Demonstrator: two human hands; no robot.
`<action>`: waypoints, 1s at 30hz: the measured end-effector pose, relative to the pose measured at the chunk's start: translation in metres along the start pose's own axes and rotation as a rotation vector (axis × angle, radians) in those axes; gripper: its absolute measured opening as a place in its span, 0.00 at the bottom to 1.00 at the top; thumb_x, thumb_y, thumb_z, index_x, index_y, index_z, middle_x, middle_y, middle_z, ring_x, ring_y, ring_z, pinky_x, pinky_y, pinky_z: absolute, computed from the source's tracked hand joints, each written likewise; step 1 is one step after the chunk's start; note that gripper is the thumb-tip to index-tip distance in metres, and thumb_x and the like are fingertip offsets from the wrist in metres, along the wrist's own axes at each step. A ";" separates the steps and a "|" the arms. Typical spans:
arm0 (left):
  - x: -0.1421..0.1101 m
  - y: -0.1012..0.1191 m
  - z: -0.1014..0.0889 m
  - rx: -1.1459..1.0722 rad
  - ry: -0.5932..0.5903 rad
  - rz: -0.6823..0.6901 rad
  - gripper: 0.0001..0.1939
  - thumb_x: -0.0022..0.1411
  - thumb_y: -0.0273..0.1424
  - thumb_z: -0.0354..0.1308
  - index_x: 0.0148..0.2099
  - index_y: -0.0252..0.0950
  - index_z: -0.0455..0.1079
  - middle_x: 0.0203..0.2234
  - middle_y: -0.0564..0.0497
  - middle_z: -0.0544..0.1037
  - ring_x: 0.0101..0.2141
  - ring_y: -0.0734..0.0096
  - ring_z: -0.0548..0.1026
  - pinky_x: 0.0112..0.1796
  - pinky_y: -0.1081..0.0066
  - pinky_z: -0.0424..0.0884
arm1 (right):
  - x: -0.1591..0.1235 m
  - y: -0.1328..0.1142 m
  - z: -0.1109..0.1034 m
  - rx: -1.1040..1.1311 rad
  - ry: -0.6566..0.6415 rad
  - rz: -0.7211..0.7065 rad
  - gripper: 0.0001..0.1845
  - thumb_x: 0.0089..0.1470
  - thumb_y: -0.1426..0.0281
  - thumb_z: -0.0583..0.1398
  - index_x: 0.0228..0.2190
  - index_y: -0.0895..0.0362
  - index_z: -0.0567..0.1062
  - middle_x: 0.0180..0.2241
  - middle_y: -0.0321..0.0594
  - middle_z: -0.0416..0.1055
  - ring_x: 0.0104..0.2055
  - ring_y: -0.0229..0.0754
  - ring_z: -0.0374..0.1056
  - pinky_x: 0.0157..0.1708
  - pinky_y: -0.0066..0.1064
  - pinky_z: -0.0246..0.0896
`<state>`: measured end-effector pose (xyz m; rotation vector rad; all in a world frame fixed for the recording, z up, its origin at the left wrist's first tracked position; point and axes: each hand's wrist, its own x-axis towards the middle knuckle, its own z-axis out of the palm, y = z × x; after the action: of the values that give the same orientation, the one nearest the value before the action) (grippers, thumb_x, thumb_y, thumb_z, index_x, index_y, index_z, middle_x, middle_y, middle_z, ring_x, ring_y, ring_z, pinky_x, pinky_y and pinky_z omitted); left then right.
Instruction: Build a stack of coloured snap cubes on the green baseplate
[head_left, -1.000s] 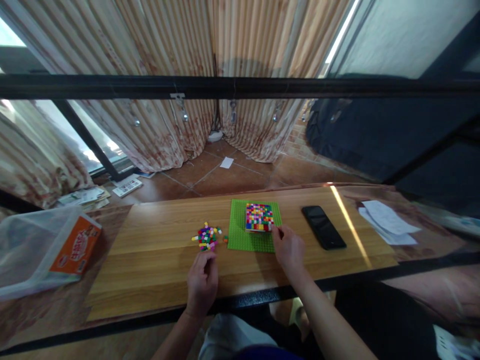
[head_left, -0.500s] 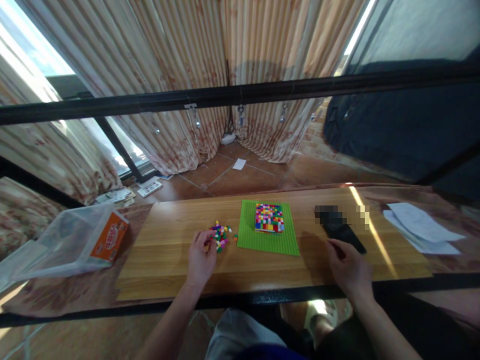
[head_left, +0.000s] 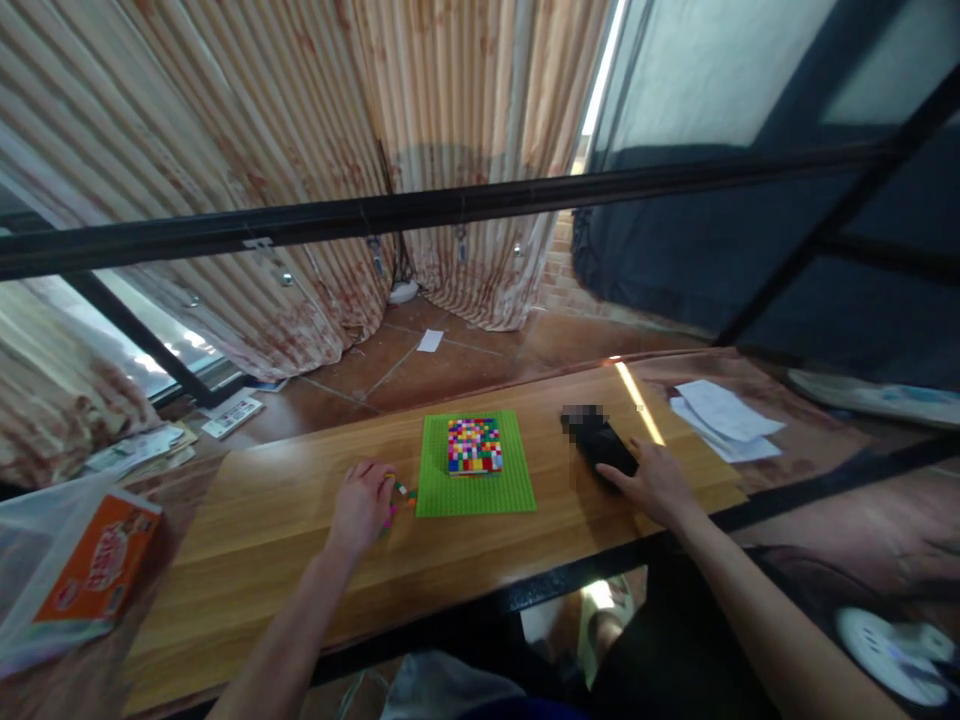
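Observation:
My left hand lies curled palm down over a small heap of colourful toy bricks, covering most of them; its fingertips are hidden. On a green baseplate, to the right of that hand, stands a square block of many-coloured toy bricks. My right hand is closed around the near end of a black phone, thumb on the left edge and fingers on the right. The phone lies at or close to the wooden board, and its far end is blurred out.
The wooden board lies on a cloth-covered table. At the left stands a clear plastic box with an orange label. White papers lie to the right. A dark metal bar crosses beyond the table, before striped curtains.
The view has swung to the right. My right hand has reached forward and taken hold of the phone. My left hand has moved over the loose bricks, covering more of them.

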<state>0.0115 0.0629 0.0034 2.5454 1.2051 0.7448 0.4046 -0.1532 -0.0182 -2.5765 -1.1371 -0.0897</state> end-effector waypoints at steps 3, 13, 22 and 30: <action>-0.003 0.026 -0.006 -0.118 -0.022 -0.042 0.10 0.63 0.31 0.48 0.39 0.37 0.71 0.33 0.49 0.78 0.32 0.66 0.75 0.35 0.67 0.71 | 0.004 -0.002 0.003 -0.004 -0.048 -0.017 0.41 0.45 0.44 0.58 0.51 0.61 0.68 0.47 0.55 0.70 0.50 0.57 0.66 0.44 0.43 0.61; 0.011 0.121 0.031 -0.525 -0.077 -0.064 0.09 0.60 0.26 0.54 0.43 0.38 0.70 0.38 0.49 0.80 0.38 0.68 0.78 0.41 0.68 0.74 | 0.009 0.001 0.008 0.085 -0.034 0.006 0.39 0.48 0.45 0.57 0.52 0.61 0.69 0.45 0.54 0.72 0.49 0.57 0.67 0.44 0.44 0.61; 0.023 0.131 0.048 -0.479 -0.175 -0.083 0.03 0.60 0.28 0.54 0.37 0.38 0.68 0.29 0.52 0.78 0.32 0.69 0.78 0.34 0.70 0.72 | 0.003 -0.001 0.003 0.169 -0.018 -0.031 0.37 0.48 0.48 0.58 0.52 0.59 0.68 0.47 0.52 0.72 0.49 0.55 0.67 0.45 0.43 0.61; 0.032 0.138 0.042 -0.164 -0.183 0.036 0.07 0.60 0.27 0.54 0.36 0.38 0.73 0.31 0.50 0.79 0.31 0.68 0.75 0.33 0.70 0.67 | 0.004 -0.002 0.002 0.156 -0.008 -0.024 0.31 0.48 0.52 0.60 0.49 0.58 0.71 0.45 0.51 0.72 0.48 0.54 0.67 0.47 0.42 0.61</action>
<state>0.1418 0.0003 0.0347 2.4448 1.0006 0.5772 0.4056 -0.1485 -0.0188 -2.4283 -1.1314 0.0034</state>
